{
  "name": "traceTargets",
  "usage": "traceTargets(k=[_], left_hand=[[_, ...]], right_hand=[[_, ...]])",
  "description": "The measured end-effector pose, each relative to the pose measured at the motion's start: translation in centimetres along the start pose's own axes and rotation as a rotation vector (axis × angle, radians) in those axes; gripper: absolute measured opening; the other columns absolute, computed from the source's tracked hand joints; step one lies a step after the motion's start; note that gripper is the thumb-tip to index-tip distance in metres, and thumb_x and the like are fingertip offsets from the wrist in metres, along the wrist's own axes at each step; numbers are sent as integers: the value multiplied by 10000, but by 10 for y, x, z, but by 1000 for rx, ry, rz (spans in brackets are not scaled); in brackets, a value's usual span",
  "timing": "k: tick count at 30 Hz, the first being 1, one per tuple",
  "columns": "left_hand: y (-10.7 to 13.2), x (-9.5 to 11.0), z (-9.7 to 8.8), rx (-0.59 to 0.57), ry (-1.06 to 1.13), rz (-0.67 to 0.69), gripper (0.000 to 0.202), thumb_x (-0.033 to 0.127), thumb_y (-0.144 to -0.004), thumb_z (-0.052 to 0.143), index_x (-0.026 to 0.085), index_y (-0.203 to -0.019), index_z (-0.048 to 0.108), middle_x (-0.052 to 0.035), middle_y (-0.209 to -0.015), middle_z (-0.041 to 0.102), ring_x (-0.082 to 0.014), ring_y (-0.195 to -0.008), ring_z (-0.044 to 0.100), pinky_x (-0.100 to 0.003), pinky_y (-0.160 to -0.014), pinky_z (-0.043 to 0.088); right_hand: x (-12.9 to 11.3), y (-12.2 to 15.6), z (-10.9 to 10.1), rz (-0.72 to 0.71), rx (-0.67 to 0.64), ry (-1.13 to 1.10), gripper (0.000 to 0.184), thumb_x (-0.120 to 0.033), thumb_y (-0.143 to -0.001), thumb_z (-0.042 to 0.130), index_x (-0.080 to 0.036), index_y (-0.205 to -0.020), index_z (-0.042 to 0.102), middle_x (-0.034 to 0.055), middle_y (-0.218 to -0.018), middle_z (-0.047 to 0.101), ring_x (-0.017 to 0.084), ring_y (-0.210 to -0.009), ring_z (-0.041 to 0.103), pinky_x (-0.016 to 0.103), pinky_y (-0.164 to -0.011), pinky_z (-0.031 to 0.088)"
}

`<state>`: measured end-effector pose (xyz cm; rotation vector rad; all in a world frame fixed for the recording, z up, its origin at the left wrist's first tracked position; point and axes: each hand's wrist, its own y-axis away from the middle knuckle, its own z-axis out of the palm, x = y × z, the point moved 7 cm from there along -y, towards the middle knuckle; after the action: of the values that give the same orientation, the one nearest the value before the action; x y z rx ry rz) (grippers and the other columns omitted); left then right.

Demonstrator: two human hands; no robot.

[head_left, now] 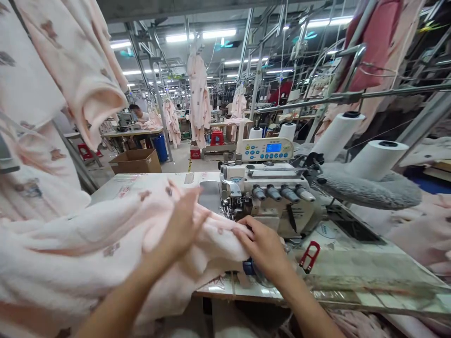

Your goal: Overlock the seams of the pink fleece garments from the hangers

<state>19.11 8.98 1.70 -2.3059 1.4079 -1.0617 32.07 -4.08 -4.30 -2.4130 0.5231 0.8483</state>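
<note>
At far left, pale pink printed fleece garments point(81, 61) hang beside the table, their lower folds close to the work. Next, a loose piece of pink fleece fabric point(116, 225), dotted with small animal-like prints, heaps across the left side and spills over the table's front edge. That overhang could, I judge, drag on the cloth and pull its edge crooked.

Over the fabric is the person's left hand point(183, 218), fingers extended and blurred; I cannot tell whether it grips or only rests there. If it lets the folds bunch, a second layer might slip in under the edge.

The fleece's far edge runs right, just in front of the presser-foot area point(235, 202) of a white overlock sewing machine point(271, 180). Whether any cloth lies under the foot is hidden. Fingers this near the needle area seem the gravest risk, should either hand slide inward.

Right of that, the right hand point(262, 241) pinches the fabric edge narrowly between thumb and fingers; too hard a tug could stretch the pile.

Farther right, red-handled thread snips point(310, 257) lie on the table, where a sweeping forearm might knock them. Beyond stand white thread cones point(378, 159); a snagged strand could snap.
</note>
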Motion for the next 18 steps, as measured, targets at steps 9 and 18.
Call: traceTargets(k=[9,18], left_hand=[[21,35,61,-401,-166,117,93,210,-853,442,181,-869,530,-32,-881,584,-217,-861,513,-396,-797,387],[11,22,77,-359,-136,53,93,172,-862,409,176,-835,499,-40,-856,547,-188,-806,516,-307,-711,409]], right_hand=[[8,-1,1,40,-222,-275,182,-309,-818,453,-196,-816,595,-15,-750,624,156,-701,535,225,-587,353],[20,-14,-5,202,2,-53,194,-303,-721,501,-190,-570,547,-25,-531,543,139,-536,470,228,-497,265]])
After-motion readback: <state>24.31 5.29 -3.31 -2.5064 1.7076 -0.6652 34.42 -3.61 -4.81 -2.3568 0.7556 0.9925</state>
